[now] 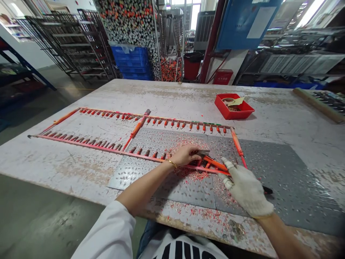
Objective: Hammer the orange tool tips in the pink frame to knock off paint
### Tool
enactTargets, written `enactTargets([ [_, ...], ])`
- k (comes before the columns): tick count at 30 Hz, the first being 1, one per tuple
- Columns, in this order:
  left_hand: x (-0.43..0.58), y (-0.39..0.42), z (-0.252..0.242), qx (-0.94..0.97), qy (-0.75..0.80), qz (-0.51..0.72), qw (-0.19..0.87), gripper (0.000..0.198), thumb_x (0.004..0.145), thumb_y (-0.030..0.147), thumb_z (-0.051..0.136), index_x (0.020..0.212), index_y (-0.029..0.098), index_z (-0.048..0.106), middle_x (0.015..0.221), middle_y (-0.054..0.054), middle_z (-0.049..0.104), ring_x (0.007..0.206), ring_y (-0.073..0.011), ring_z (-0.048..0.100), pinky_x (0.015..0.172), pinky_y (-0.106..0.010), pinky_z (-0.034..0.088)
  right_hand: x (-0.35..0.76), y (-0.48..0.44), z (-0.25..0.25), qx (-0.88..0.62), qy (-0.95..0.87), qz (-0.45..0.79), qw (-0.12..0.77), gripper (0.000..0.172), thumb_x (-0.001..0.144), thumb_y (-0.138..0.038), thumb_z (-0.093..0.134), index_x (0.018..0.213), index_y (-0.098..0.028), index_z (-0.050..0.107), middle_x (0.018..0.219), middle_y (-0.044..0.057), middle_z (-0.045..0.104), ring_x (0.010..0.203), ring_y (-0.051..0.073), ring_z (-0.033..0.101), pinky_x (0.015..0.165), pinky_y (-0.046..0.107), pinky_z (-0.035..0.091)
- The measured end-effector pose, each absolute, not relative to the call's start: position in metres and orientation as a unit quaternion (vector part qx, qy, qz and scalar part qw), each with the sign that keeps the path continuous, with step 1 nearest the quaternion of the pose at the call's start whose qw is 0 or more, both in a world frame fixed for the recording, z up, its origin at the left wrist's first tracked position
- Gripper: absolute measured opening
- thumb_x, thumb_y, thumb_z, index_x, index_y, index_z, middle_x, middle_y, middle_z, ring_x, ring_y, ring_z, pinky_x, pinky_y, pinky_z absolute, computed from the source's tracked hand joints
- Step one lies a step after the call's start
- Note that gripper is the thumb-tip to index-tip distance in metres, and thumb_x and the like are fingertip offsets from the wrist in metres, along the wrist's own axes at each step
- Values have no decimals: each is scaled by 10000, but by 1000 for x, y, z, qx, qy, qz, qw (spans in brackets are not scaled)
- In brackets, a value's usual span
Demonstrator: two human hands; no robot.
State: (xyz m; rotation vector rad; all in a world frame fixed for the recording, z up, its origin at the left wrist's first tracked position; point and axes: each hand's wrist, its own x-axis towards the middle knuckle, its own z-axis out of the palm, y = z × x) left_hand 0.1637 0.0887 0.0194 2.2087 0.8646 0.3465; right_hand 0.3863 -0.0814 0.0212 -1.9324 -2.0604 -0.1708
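The gloved right hand lay open, fingers spread, at the red rack, while the bare left hand clamped the orange-handled snips close against its rail. Red shavings littered the steel plate beneath; a red tray sat farther off.

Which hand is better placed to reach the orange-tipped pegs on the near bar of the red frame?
Probably the left: the bare left hand sits right beside those pegs, while the gloved right hand lies farther along, past the orange-handled tool.
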Motion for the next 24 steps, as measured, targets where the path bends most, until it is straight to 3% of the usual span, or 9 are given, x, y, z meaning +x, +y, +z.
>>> enactTargets([
  [3, 161, 86, 19, 851, 338, 152, 371, 247, 919, 345, 681, 1144, 261, 740, 1048, -37, 749, 989, -207, 662, 889, -318, 483, 390, -66, 9, -666, -740, -53, 78, 471, 1021, -239, 420, 1472, -222, 557, 954, 91, 698, 848, 239, 666, 698, 344, 483],
  [6, 155, 81, 19, 848, 372, 169, 338, 265, 921, 324, 666, 1171, 257, 725, 980, -23, 747, 911, -190, 658, 848, -307, 470, 390, -60, 8, -654, -751, -53, 73, 476, 1024, -219, 403, 1476, -240, 553, 912, 65, 674, 788, 204, 652, 644, 304, 434],
  [8, 149, 77, 18, 843, 419, 165, 296, 208, 916, 333, 673, 1091, 243, 737, 946, -19, 745, 896, -191, 651, 876, -327, 452, 390, -58, 13, -644, -761, -44, 63, 501, 1011, -200, 411, 1495, -250, 533, 942, 65, 679, 773, 195, 652, 617, 290, 407],
  [13, 143, 66, 9, 842, 468, 119, 239, 223, 925, 410, 659, 831, 223, 739, 915, -37, 749, 980, -229, 632, 988, -391, 390, 386, -54, 25, -621, -781, 16, 55, 580, 946, -121, 431, 1506, -238, 525, 1018, 74, 700, 743, 175, 657, 600, 278, 403],
  [21, 152, 58, 5, 829, 490, 121, 242, 207, 908, 340, 657, 757, 217, 728, 887, -43, 760, 950, -233, 637, 1017, -418, 353, 384, -63, 54, -650, -742, -68, 152, 457, 1030, -281, 352, 1392, -205, 621, 951, 84, 665, 764, 201, 638, 645, 308, 448],
  [24, 152, 57, 6, 826, 497, 125, 236, 218, 908, 345, 662, 745, 217, 728, 871, -45, 758, 946, -238, 641, 1003, -418, 355, 376, -63, 51, -659, -742, -75, 96, 465, 1010, -241, 390, 1424, -236, 601, 961, 75, 665, 688, 179, 615, 579, 294, 382],
])
